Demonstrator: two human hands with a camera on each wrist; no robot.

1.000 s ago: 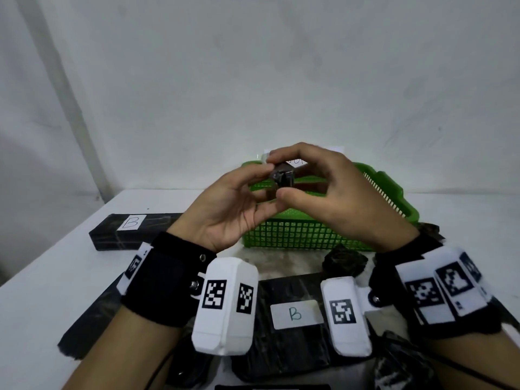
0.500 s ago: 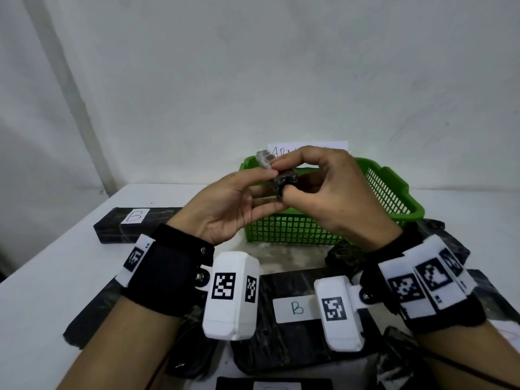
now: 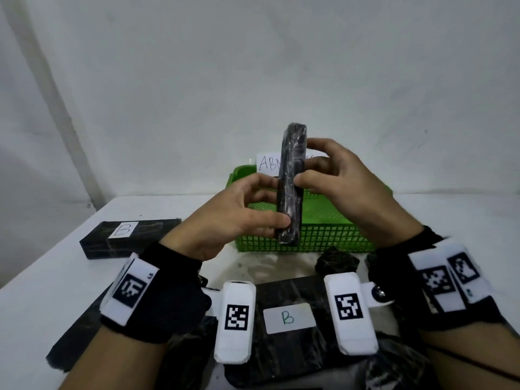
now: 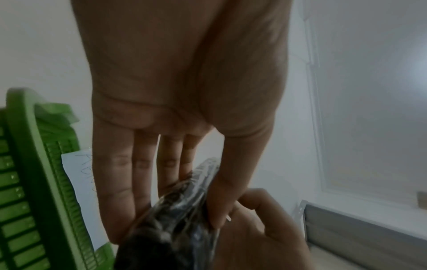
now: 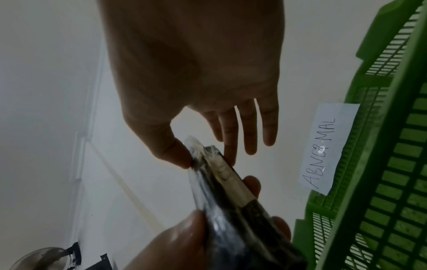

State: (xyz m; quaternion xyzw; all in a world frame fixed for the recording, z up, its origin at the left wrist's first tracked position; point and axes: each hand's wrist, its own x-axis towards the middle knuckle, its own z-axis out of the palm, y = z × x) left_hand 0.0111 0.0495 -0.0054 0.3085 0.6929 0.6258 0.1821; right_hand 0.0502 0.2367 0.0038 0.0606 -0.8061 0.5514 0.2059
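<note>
Head view: black slab (image 3: 291, 164) upright between left hand (image 3: 228, 218), right hand (image 3: 347, 190).

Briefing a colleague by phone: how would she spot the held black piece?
Find the green basket on the white table. In front of it, the left hand and right hand pinch a black bar in shiny wrap. Unlike the flat slabs labelled B, it stands upright.

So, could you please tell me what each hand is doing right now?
Left hand: holds the black wrapped bar low down.
Right hand: pinches it higher up.
</note>
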